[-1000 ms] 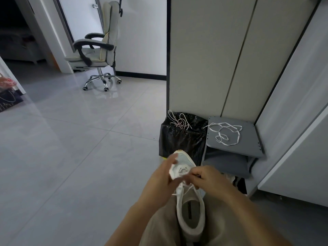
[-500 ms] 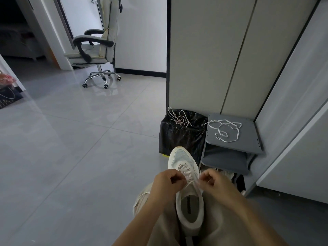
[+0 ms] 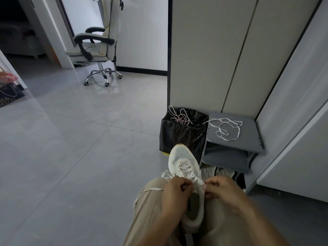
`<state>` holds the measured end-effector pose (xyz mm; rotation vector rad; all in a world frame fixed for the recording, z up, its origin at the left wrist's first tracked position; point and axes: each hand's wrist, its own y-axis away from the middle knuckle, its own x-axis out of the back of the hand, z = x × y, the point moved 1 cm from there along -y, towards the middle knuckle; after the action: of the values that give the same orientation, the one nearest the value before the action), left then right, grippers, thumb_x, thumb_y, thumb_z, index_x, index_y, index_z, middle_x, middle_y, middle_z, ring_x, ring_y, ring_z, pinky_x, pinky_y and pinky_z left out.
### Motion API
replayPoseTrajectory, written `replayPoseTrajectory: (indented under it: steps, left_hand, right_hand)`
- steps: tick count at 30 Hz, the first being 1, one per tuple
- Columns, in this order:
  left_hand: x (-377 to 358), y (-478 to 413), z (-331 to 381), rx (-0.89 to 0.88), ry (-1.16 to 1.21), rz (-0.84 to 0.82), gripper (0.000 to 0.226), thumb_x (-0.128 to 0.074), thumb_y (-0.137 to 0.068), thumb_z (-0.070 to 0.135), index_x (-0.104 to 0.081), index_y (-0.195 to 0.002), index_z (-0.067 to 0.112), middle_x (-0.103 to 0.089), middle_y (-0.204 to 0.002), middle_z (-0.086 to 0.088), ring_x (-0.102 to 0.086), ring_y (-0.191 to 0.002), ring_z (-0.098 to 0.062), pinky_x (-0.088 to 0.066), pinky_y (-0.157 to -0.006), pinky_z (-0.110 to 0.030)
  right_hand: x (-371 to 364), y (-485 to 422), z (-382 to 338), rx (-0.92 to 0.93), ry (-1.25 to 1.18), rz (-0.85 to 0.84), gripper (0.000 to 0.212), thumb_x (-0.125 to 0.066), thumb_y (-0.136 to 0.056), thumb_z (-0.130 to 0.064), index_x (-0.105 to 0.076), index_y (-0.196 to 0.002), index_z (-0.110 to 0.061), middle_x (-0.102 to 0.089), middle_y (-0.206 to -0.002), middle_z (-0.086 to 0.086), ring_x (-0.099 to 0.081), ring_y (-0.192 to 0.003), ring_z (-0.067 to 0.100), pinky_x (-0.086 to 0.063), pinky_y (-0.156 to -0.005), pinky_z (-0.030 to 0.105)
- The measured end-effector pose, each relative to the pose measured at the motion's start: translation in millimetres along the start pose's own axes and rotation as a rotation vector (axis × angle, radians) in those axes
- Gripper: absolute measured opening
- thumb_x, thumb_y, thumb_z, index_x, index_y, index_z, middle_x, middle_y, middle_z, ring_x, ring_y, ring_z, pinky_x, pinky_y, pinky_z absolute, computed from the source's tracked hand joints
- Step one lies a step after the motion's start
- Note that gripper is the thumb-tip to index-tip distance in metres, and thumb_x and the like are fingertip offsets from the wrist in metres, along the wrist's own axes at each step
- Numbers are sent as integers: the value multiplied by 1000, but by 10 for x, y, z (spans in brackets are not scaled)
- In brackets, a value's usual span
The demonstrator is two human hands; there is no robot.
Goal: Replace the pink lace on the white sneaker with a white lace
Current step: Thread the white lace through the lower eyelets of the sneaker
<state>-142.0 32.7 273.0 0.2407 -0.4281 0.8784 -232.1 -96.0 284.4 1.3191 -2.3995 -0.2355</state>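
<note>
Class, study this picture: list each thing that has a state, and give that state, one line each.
white sneaker: on the lap, toe pointing away, lower eyelets laced in white.
white lace: threaded in the sneaker, one end trailing over the left knee.
pink lace: out of the shoe, tangled on the black bag.
spare white lace: loose on the grey shelf.
left hand: pinches the lace.
right hand: pinches the lace.

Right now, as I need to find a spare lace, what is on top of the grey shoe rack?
A loose white lace lies tangled on the top panel of the rack, nothing else with it. The shelf below is in shadow, and what it holds cannot be made out.
</note>
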Motion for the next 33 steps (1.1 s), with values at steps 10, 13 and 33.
replayPoseTrajectory:
  steps: [10,13,33]
  left_hand:
    - [-63,10,-36,-23,-40,34,35,-65,-80,13,-48,-65,40,-54,-74,19,-53,-75,-2,-46,-71,-21]
    - [-93,13,-18,-70,-90,29,24,-64,-82,15,-53,-68,32,-49,-75,19,-48,-70,1,-39,-65,-12]
    - [534,-183,-539,-45,-224,73,10,-56,-89,25,-64,-92,30,-54,-97,20,-47,-100,-8,-36,-87,-22]
  right_hand:
    - [-12,7,38,28,-35,10,9,-68,-80,-2,-72,-81,-10,-73,-80,6,-69,-71,12,-53,-63,18]
    - [-15,20,46,44,-13,2,10,-68,-80,-4,-73,-81,-14,-74,-79,3,-69,-72,9,-52,-64,17]
    - [1204,-45,504,-259,57,695,31,-42,-91,-2,-53,-63,3,-58,-81,31,-47,-59,29,-36,-65,36]
